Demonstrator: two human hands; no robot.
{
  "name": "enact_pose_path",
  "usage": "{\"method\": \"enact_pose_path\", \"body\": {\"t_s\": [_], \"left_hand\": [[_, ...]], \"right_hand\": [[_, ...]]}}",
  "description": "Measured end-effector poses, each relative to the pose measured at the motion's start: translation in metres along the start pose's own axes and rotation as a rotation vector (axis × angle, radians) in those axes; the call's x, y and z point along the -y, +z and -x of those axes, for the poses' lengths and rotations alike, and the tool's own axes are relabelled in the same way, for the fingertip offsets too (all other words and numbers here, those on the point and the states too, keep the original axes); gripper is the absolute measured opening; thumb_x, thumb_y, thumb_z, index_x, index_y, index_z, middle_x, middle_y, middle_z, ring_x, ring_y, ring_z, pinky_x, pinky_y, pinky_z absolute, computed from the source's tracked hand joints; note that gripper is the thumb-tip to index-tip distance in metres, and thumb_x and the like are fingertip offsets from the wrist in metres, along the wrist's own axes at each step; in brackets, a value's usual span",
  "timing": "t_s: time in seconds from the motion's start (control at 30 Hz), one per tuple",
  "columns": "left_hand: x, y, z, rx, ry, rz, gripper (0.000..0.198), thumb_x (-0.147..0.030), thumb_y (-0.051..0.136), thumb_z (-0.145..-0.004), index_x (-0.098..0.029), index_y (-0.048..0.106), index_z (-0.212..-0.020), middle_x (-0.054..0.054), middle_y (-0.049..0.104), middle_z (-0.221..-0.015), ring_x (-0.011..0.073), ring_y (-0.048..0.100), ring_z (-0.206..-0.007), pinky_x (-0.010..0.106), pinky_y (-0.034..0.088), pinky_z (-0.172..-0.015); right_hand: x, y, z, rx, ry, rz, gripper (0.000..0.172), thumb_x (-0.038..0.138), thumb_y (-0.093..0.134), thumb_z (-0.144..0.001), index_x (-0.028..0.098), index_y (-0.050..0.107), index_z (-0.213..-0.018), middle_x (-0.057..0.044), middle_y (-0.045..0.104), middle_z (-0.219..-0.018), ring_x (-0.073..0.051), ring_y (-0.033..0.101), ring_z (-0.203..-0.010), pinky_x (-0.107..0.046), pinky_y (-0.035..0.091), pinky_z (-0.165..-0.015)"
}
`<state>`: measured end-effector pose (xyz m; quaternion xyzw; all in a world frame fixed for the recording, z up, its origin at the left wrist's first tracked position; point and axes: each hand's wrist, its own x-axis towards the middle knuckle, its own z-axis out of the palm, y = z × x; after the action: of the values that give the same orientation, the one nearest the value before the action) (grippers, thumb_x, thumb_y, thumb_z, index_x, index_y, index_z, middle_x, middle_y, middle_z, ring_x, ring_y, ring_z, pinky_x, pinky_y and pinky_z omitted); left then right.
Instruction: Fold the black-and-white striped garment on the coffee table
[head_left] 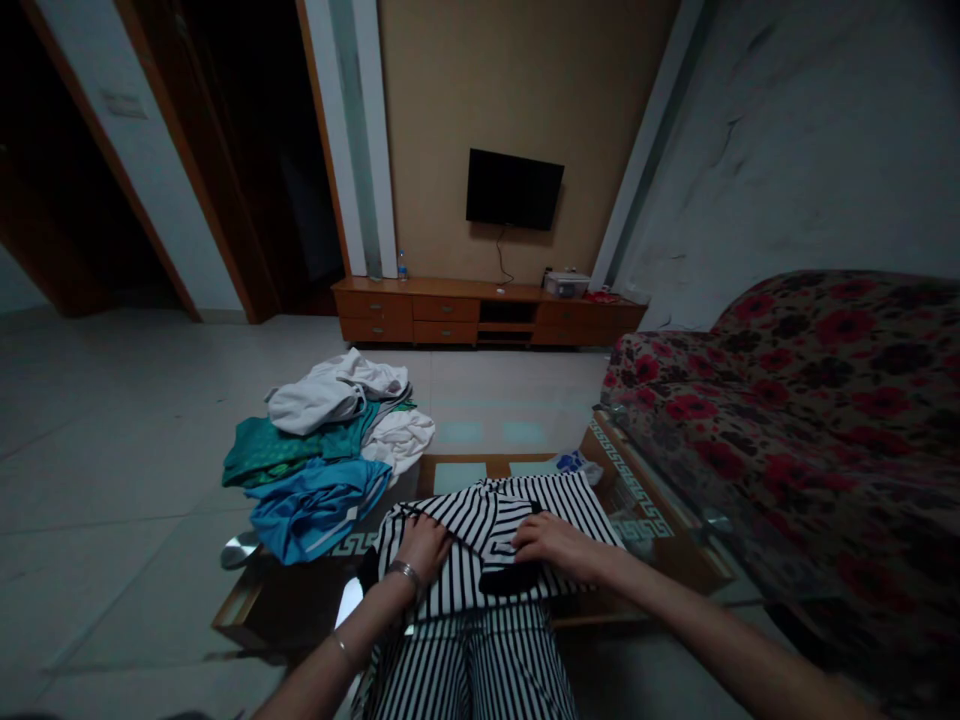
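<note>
A black-and-white striped shirt (465, 575) lies partly folded on the glass coffee table in front of me. One sleeve is laid across its middle, and a black cuff (508, 579) shows near the front edge. My left hand (424, 548), with bracelets on the wrist, rests on the left part of the shirt, fingers spread over the cloth. On the right, my right hand (551, 545) touches the folded sleeve beside the cuff, fingers extended and slightly bent. Its thumb is hidden. Striped trousers (480, 665) cover my legs just below the shirt.
Left of the shirt, a heap of clothes holds a blue garment (315, 505), a green garment (277, 450) and white garments (337, 385). The glass coffee table (637, 510) has a patterned border. A flowered sofa (810, 400) stands right; a TV cabinet (442, 310) stands ahead.
</note>
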<state>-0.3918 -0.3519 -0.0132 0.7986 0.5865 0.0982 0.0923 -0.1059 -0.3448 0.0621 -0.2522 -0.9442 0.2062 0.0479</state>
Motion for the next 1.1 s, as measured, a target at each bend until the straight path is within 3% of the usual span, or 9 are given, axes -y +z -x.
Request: {"method": "enact_pose_path", "body": {"t_s": [0.1,0.23,0.37,0.5,0.63,0.77,0.87,0.93,1.1], "left_hand": [[0.012,-0.007,0.013,-0.032,0.066,-0.046,0.026,-0.026,0.042,-0.089,-0.023,0.065,-0.101,0.007,0.062,-0.113,0.0247,0.048,-0.113,0.044,0.032,-0.1],[0.024,-0.01,0.024,-0.129,0.06,-0.029,0.029,-0.02,0.041,-0.088,-0.021,0.061,-0.108,0.007,0.059,-0.117,0.0238,0.045,-0.116,0.041,0.033,-0.099],[0.023,-0.016,0.024,-0.23,-0.033,-0.013,0.025,-0.015,0.041,-0.085,-0.016,0.06,-0.103,0.011,0.057,-0.113,0.0235,0.048,-0.108,0.037,0.038,-0.093],[0.011,-0.023,0.017,-0.383,-0.115,-0.091,0.034,-0.011,0.042,-0.082,-0.013,0.054,-0.114,0.014,0.051,-0.121,0.0262,0.041,-0.115,0.039,0.035,-0.097],[0.006,-0.02,0.009,-0.275,-0.078,-0.112,0.034,-0.008,0.04,-0.083,-0.019,0.057,-0.109,0.009,0.054,-0.12,0.0229,0.043,-0.114,0.038,0.032,-0.097],[0.011,-0.013,0.004,-0.178,-0.119,-0.133,0.024,-0.015,0.039,-0.087,-0.02,0.061,-0.095,0.008,0.059,-0.111,0.0234,0.047,-0.106,0.038,0.032,-0.091],[0.013,-0.011,0.003,-0.167,-0.124,-0.146,0.023,-0.017,0.039,-0.088,-0.02,0.06,-0.095,0.008,0.059,-0.108,0.0235,0.047,-0.103,0.038,0.032,-0.089],[0.014,-0.011,0.003,-0.17,-0.124,-0.152,0.023,-0.016,0.039,-0.088,-0.019,0.06,-0.094,0.008,0.059,-0.106,0.0238,0.047,-0.102,0.038,0.031,-0.088],[0.013,-0.011,0.003,-0.159,-0.143,-0.181,0.027,-0.008,0.038,-0.084,-0.018,0.061,-0.094,0.009,0.059,-0.107,0.0246,0.045,-0.102,0.039,0.031,-0.087]], "right_hand": [[-0.003,0.02,0.025,-0.08,0.06,0.002,0.045,0.008,0.051,-0.076,0.03,0.064,-0.113,-0.002,0.061,-0.124,-0.019,0.048,-0.119,-0.037,0.033,-0.1],[-0.007,0.013,0.024,-0.198,0.159,-0.036,0.041,0.004,0.049,-0.073,0.027,0.07,-0.099,-0.001,0.068,-0.106,-0.017,0.056,-0.106,-0.032,0.036,-0.096],[-0.017,0.001,-0.012,-0.378,0.319,-0.049,0.034,0.01,0.047,-0.08,0.023,0.069,-0.102,-0.005,0.069,-0.104,-0.018,0.058,-0.102,-0.031,0.037,-0.095],[-0.032,-0.002,-0.067,-0.331,0.581,-0.083,0.026,0.028,0.048,-0.088,0.019,0.07,-0.1,-0.008,0.069,-0.105,-0.02,0.059,-0.101,-0.029,0.039,-0.089],[-0.036,0.014,-0.115,-0.3,0.681,-0.102,0.038,0.044,0.052,-0.086,0.019,0.064,-0.111,-0.011,0.068,-0.109,-0.023,0.061,-0.102,-0.03,0.042,-0.083],[-0.037,0.038,-0.142,-0.414,0.833,-0.16,0.043,0.046,0.064,-0.074,0.016,0.065,-0.105,-0.016,0.067,-0.106,-0.03,0.059,-0.103,-0.037,0.042,-0.085],[-0.049,0.049,-0.146,-0.489,0.951,-0.28,0.025,0.026,0.061,-0.074,0.018,0.067,-0.097,-0.011,0.069,-0.102,-0.025,0.061,-0.101,-0.033,0.044,-0.084],[-0.061,0.051,-0.141,-0.486,0.976,-0.341,0.026,0.017,0.056,-0.075,0.019,0.067,-0.098,-0.008,0.069,-0.101,-0.02,0.063,-0.095,-0.027,0.046,-0.078],[-0.081,0.045,-0.124,-0.431,0.964,-0.471,0.025,0.017,0.054,-0.077,0.016,0.068,-0.098,-0.006,0.071,-0.09,-0.016,0.065,-0.079,-0.023,0.046,-0.065]]}}
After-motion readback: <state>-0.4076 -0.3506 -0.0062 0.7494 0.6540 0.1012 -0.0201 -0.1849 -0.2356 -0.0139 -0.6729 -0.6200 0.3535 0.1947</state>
